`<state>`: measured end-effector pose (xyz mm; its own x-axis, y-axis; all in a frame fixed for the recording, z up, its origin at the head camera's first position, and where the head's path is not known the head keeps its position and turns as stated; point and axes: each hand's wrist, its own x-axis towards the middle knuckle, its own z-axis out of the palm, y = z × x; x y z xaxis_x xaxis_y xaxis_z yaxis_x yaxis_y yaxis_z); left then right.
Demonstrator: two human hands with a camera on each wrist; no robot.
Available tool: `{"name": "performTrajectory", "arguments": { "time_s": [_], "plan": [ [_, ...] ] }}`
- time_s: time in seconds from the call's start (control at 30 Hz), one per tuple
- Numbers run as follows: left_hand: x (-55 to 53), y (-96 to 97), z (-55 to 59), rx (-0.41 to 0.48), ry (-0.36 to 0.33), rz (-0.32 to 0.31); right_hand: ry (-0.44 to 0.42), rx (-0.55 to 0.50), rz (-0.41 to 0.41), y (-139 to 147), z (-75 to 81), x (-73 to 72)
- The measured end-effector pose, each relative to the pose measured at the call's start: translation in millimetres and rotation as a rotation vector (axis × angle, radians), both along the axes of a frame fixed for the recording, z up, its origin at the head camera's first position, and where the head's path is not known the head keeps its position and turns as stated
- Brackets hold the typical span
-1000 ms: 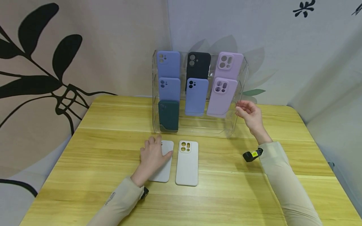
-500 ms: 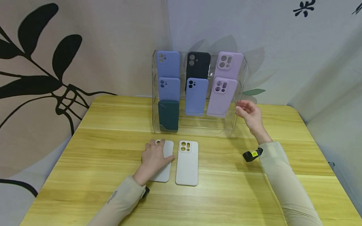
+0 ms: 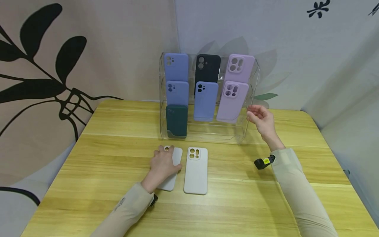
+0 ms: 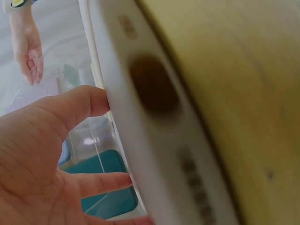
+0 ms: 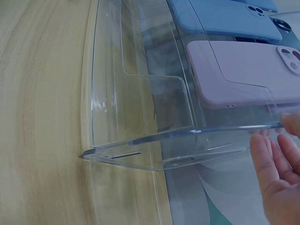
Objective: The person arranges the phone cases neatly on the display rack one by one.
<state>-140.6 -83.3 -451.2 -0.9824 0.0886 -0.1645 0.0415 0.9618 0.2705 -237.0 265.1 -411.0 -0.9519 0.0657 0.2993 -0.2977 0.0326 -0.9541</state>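
My left hand [image 3: 163,163] lies over a pale phone case [image 3: 177,156] on the table. Its thumb is at the case's right edge and the fingers are at the far left side. Close up in the left wrist view, thumb and fingertips touch the back of the case [image 4: 136,136], whose port cutout faces the camera. At the clear display rack [image 5: 140,108], my right hand [image 3: 263,123] pinches the right side edge between thumb and fingers. A second pale phone case [image 3: 196,176] lies flat just right of the gripped one.
Phone cases stand in the rack's tiers: a black case [image 3: 207,70], a dark green case [image 3: 176,121] at lower left, several blue and a lilac case [image 3: 234,107] at right. The wooden table [image 3: 237,204] ends at a patterned curtain [image 3: 124,49].
My left hand has shifted slightly right, its thumb drawing in against the case edge. The case has tilted a little. My right hand keeps its place on the rack.
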Motion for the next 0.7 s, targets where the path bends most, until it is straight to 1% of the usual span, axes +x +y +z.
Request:
{"name": "performTrajectory", "arguments": {
  "time_s": [0.17, 0.33, 0.53, 0.7],
  "plan": [
    [0.2, 0.4, 1.8, -0.005, 0.016, -0.013, -0.002, 0.012, -0.002, 0, 0.4, 0.2],
    [2.2, -0.3, 3.2, 0.025, 0.077, -0.027, -0.002, 0.016, 0.002, 0, 0.3, 0.0],
    [3.1, 0.8, 7.3, 0.073, 0.195, -0.036, 0.008, 0.015, -0.001, 0, -0.6, -0.3],
    [3.7, 3.0, 11.9, 0.1, 0.301, -0.06, 0.008, 0.017, -0.001, 0, -0.8, 0.1]
  ]
}}
